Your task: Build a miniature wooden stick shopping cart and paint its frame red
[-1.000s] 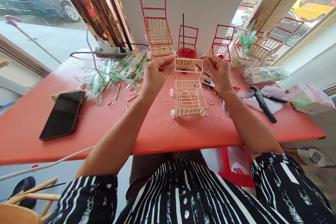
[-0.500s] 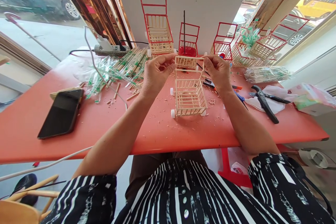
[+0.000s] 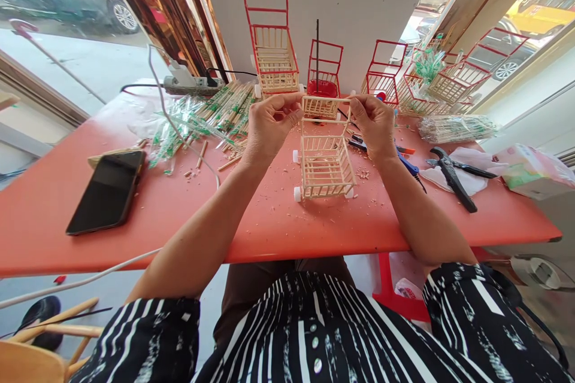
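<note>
Barely anything shifts: both hands stay pinched on the handle frame of the wooden cart (image 3: 325, 161), which stands on its white wheels mid-table. Left hand (image 3: 268, 127) grips one upper corner, right hand (image 3: 374, 124) the other, fingers curled tight. Sawdust dusts the orange table (image 3: 269, 221); a phone (image 3: 108, 190) lies left, pliers (image 3: 451, 176) right, finished red carts (image 3: 272, 42) against the white wall, cars beyond the windows.

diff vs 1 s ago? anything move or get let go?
Almost nothing. Both hands only shifted a touch with the camera: the left hand and right hand keep their grip on the top bar of the wooden cart, which stays on its wheels on the red table. Phone and pliers lie where they were.
</note>
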`<state>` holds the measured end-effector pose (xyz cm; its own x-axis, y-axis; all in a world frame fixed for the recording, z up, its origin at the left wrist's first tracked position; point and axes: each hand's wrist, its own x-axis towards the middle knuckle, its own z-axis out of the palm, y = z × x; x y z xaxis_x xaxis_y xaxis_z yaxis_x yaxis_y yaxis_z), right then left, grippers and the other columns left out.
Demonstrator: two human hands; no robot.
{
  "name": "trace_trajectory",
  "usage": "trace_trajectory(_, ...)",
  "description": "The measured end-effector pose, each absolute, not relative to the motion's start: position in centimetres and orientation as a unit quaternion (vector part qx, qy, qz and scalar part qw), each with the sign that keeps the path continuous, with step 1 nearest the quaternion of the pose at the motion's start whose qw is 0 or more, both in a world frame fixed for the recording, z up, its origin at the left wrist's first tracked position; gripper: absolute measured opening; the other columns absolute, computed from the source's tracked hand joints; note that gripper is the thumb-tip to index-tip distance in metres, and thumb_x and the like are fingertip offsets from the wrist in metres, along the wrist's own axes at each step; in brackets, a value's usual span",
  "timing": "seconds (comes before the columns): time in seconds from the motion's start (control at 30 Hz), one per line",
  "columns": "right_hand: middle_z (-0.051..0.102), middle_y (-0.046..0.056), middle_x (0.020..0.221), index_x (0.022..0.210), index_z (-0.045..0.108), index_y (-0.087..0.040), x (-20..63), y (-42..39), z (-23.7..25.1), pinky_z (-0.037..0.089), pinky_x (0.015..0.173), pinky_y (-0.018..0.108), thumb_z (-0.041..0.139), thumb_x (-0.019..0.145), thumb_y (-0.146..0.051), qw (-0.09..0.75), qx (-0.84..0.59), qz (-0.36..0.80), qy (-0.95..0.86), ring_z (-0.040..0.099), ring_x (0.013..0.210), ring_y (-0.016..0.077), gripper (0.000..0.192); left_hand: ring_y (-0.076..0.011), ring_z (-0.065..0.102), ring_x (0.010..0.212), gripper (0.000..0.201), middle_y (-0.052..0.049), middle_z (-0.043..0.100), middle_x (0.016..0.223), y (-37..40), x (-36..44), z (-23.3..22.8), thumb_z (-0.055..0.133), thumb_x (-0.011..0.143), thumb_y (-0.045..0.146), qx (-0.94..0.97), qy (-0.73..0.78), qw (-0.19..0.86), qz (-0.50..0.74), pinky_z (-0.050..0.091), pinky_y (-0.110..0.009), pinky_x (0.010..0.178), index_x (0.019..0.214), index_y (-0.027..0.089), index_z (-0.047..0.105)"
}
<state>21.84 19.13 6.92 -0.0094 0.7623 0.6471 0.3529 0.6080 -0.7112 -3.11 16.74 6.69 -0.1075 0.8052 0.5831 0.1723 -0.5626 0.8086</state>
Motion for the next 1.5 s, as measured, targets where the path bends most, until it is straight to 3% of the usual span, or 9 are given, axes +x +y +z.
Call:
trace_trajectory(0.23, 0.058, -0.001, 0.075, 0.099, 0.081, -0.027, 21.6, 19.0, 7.1, 0.047, 0.06, 0.034, 0.065, 0.088, -0.095, 0.576, -0.413, 0.18, -0.682, 0.048, 0.065, 0.0135, 0.07, -0.016, 0.071, 0.081, 0.03, -0.002, 0.082, 0.091, 16.6, -3.0, 6.7, 0.084, 0.08, 0.015, 0.616, 0.396, 0.245, 0.636, 0.06, -0.03, 0.076, 0.105, 0.029, 0.092)
trace_trajectory(0.43, 0.058, 0.0, 0.077, 0.099, 0.08, -0.027, 21.6, 19.0, 7.1, 0.048, 0.062, 0.034, 0.062, 0.09, -0.095, 0.567, -0.422, 0.173, -0.686, 0.048, 0.066, 0.0139, 0.071, -0.0165, 0.069, 0.082, 0.028, -0.003, 0.082, 0.096, 16.5, -3.2, 6.9, 0.086, 0.079, 0.018, 0.623, 0.393, 0.23, 0.636, 0.06, -0.03, 0.074, 0.104, 0.03, 0.092)
trace_trajectory(0.7, 0.059, 0.0, 0.077, 0.097, 0.082, -0.027, 21.6, 18.9, 7.1, 0.049, 0.062, 0.035, 0.066, 0.089, -0.094, 0.575, -0.417, 0.178, -0.681, 0.048, 0.066, 0.0138, 0.069, -0.0155, 0.069, 0.078, 0.032, 0.0, 0.08, 0.088, 16.3, -3.1, 6.9, 0.084, 0.08, 0.011, 0.616, 0.398, 0.234, 0.638, 0.059, -0.03, 0.073, 0.103, 0.031, 0.092)
trace_trajectory(1.0, 0.064, 0.002, 0.083, 0.109, 0.085, -0.029, 21.7, 18.3, 7.3, 0.054, 0.067, 0.035, 0.057, 0.1, -0.087, 0.555, -0.424, 0.157, -0.698, 0.058, 0.073, 0.0163, 0.065, -0.0163, 0.073, 0.083, 0.031, 0.0, 0.08, 0.087, 16.4, -3.0, 6.9, 0.085, 0.081, 0.011, 0.61, 0.401, 0.233, 0.642, 0.059, -0.03, 0.075, 0.105, 0.029, 0.091)
trace_trajectory(1.23, 0.079, 0.002, 0.096, 0.116, 0.086, -0.029, 22.3, 17.9, 7.0, 0.059, 0.074, 0.035, 0.073, 0.092, -0.084, 0.574, -0.398, 0.187, -0.691, 0.067, 0.08, 0.0154, 0.061, -0.0161, 0.072, 0.083, 0.027, 0.0, 0.08, 0.089, 16.5, -3.2, 6.7, 0.088, 0.081, 0.014, 0.617, 0.396, 0.227, 0.641, 0.058, -0.03, 0.074, 0.103, 0.03, 0.091)
trace_trajectory(1.5, 0.084, 0.002, 0.108, 0.114, 0.085, -0.031, 22.3, 18.3, 6.5, 0.063, 0.087, 0.039, 0.078, 0.092, -0.076, 0.586, -0.393, 0.209, -0.678, 0.073, 0.089, 0.0168, 0.051, -0.0168, 0.072, 0.083, 0.027, -0.001, 0.081, 0.09, 16.4, -3.2, 6.7, 0.088, 0.082, 0.017, 0.619, 0.4, 0.22, 0.638, 0.058, -0.03, 0.073, 0.105, 0.03, 0.091)
